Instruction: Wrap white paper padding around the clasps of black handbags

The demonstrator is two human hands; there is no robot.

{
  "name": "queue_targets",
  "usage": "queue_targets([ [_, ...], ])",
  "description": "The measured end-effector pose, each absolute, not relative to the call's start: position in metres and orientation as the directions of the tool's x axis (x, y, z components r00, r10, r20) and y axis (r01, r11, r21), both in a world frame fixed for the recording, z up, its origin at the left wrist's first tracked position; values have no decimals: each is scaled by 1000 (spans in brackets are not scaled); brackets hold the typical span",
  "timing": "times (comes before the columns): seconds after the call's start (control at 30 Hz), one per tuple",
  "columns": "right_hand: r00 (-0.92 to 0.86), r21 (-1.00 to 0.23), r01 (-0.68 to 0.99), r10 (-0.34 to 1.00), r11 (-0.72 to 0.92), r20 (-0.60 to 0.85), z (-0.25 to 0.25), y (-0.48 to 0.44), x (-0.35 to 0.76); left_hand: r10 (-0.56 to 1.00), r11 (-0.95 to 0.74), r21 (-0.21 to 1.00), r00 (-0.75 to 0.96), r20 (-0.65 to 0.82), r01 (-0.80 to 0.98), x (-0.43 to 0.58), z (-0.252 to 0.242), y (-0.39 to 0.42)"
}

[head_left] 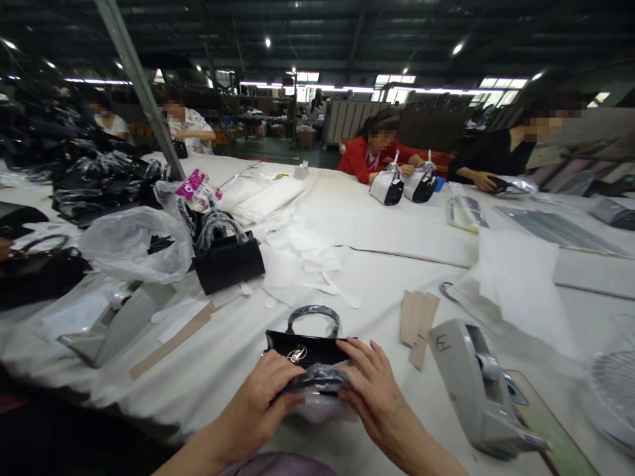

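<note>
A small black handbag (305, 345) with a wrapped handle and a gold clasp lies on the white table (391, 277) right in front of me. Against its near side sits a crinkled clear plastic wrap (317, 390) over something dark. My left hand (265, 400) curls round the left end of that wrap, thumb on top. My right hand (370, 387) presses on the right end, its fingers reaching onto the bag's edge. Both hands grip the wrapped piece together.
A grey tape dispenser (479, 390) stands to the right, another (116, 324) to the left. Cardboard strips (419, 320), white paper sheets (516, 284), a second black bag (228, 261) and plastic bags (133, 244) lie around. Other people (380, 149) work across the table.
</note>
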State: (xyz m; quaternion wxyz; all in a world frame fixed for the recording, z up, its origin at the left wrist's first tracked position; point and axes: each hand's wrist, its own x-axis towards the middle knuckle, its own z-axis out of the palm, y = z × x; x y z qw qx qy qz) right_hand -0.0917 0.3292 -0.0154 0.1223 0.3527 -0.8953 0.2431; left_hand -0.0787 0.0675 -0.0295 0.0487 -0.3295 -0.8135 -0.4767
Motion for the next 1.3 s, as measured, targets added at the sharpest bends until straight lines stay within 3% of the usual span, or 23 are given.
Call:
queue_targets([
  [0.2,-897,-656,-438,-250,615,364,29,359,-91,488,330,780,-804,341,531,-84,-32,65],
  [0.33,-860,-747,-492,-382,446,338,48,314,-92,492,366,771,-812,315,521,-84,-27,67],
  [0.47,-778,-695,-586,-529,417,339,34,270,-88,460,366,767,-819,344,527,-77,-32,68],
  [0.53,-769,-677,-608,-518,414,374,29,271,-89,472,343,774,-810,349,533,-74,-36,67],
  [0.67,-821,-695,-568,-360,441,442,40,301,-107,443,277,812,-818,367,514,-79,-31,61],
  [0.83,-907,-761,-385,-365,522,209,50,306,-153,179,294,777,-830,528,557,-124,17,56],
  [0.93,-916,-825,-293,-390,483,97,42,286,-172,380,423,628,-757,532,653,-154,42,70],
  [1.0,-923,-838,-264,-378,477,75,34,275,-178,551,531,476,-713,434,701,-167,45,83],
  [1.07,-929,-846,-245,-364,474,66,27,269,-178,608,603,380,-712,351,702,-172,37,93],
  [1.3,-944,-859,-187,-329,477,23,13,272,-169,538,629,437,-766,353,643,-167,-4,85],
])
